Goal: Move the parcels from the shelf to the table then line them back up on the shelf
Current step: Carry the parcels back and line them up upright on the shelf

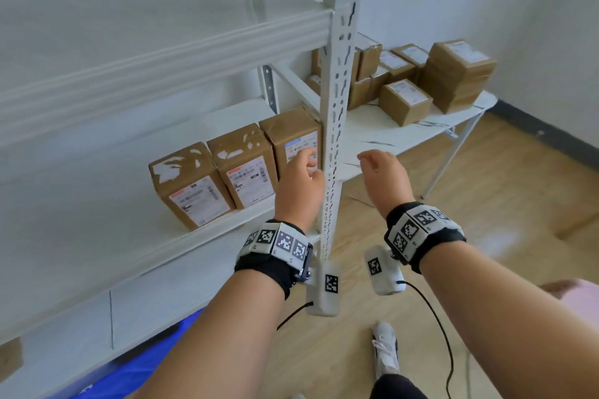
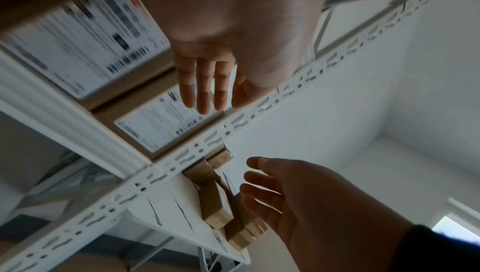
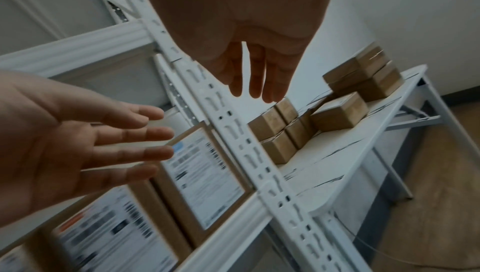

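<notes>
Mostly blurred shipping labels, three parcels (image 1: 240,168) on shelf (image 1: 227,223), text unreadable

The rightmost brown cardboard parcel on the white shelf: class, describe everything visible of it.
The rightmost brown cardboard parcel stands upright on the white metal shelf, last in a row of three, beside the perforated white upright post. Its front bears a white printed label with a blue patch. The left hand, fingers straight, reaches to that label.
</notes>
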A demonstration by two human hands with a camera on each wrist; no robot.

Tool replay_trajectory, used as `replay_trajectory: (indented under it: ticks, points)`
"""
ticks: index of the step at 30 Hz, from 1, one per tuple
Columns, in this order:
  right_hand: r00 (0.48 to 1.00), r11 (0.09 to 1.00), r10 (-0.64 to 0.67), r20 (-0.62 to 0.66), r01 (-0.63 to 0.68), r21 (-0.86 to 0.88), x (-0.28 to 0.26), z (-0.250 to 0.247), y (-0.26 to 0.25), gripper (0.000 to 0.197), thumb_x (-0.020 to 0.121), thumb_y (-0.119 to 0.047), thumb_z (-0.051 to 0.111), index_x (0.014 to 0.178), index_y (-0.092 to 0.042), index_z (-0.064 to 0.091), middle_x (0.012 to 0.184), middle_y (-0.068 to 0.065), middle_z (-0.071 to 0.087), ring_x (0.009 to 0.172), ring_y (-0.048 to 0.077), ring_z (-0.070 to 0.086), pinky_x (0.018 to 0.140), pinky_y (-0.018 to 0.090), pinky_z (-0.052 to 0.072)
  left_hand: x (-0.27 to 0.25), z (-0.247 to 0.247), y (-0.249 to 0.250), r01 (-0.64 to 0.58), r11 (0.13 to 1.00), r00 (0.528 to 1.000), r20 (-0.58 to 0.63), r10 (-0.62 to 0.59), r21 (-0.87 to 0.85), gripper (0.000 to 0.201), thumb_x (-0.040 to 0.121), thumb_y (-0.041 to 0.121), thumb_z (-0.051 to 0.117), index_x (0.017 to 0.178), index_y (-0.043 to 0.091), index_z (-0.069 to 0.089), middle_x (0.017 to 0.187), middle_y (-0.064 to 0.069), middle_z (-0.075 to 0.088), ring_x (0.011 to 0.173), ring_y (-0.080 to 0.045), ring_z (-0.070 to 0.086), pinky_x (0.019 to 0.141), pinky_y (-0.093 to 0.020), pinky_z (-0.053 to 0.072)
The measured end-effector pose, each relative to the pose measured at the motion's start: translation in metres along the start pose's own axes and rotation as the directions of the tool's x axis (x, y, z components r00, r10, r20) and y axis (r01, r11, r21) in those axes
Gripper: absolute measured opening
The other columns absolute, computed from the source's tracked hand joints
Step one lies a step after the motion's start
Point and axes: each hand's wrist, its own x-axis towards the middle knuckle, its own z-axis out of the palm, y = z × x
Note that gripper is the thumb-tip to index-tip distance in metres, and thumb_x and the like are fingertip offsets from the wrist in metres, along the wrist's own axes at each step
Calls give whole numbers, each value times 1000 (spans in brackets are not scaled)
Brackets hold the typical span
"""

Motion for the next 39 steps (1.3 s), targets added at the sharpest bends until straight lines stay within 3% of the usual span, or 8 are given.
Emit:
replay_trajectory:
  ticks: [5, 9, 17, 24, 31, 34, 39]
  points:
    - [998, 998, 54, -10, -55, -25, 46, -37, 57, 29, 99, -21, 44, 119, -15, 64, 122, 6, 60, 109, 20, 56, 85, 21, 35, 36, 78, 31, -18, 999, 994, 107, 14, 37, 43, 98, 17, 44, 139, 27, 47, 126, 6, 56, 105, -9, 54, 93, -33, 49]
    - [997, 995, 79, 13, -78, -56, 89, -80, 107, 30, 100, -23, 42, 119, -14, 64, 121, 5, 59, 108, 19, 55, 85, 22, 36, 73, 143, 59, 37, 999, 985, 169, -37, 4, 43, 98, 18, 45, 140, 27, 46, 128, 6, 55, 105, -9, 54, 90, -29, 47]
    - [992, 984, 125, 17, -122, -126, 175, -154, 179, 32, 101, -25, 41, 123, -16, 61, 123, 4, 56, 102, 18, 55, 87, 27, 42, 126, 243, 90, 171, 984, 971, 176, -162, -41, 40, 97, 16, 49, 136, 24, 49, 125, 3, 58, 106, -14, 55, 91, -32, 48]
    - [980, 980, 175, 95, -164, -109, 227, -152, 213, 31, 100, -24, 41, 126, -17, 59, 130, 4, 54, 105, 18, 56, 89, 28, 45, 179, 285, 90, 256, 967, 948, 195, -253, 12, 42, 97, 18, 49, 139, 21, 46, 128, 1, 57, 112, -18, 55, 96, -35, 46]
    - [964, 972, 220, 148, -203, -122, 305, -133, 239, 32, 99, -22, 44, 127, -17, 57, 131, 5, 54, 111, 18, 56, 93, 29, 44, 268, 327, 78, 324, 945, 915, 241, -324, 40, 43, 96, 16, 47, 139, 18, 46, 131, -4, 56, 114, -22, 55, 99, -38, 47]
    - [943, 962, 253, 217, -221, -161, 342, -126, 251, 35, 99, -24, 45, 133, -17, 53, 134, 5, 52, 114, 19, 54, 91, 27, 42, 308, 346, 75, 353, 934, 899, 257, -354, 52, 45, 95, 15, 46, 139, 17, 47, 134, -5, 56, 120, -24, 54, 103, -43, 45]
    - [880, 936, 343, 327, -290, -202, 389, -120, 266, 47, 100, -28, 46, 145, -19, 39, 148, 5, 41, 128, 22, 48, 101, 31, 38, 362, 372, 71, 397, 911, 851, 324, -412, 117, 45, 98, 21, 48, 142, 12, 44, 140, -8, 53, 126, -26, 51, 104, -35, 41]
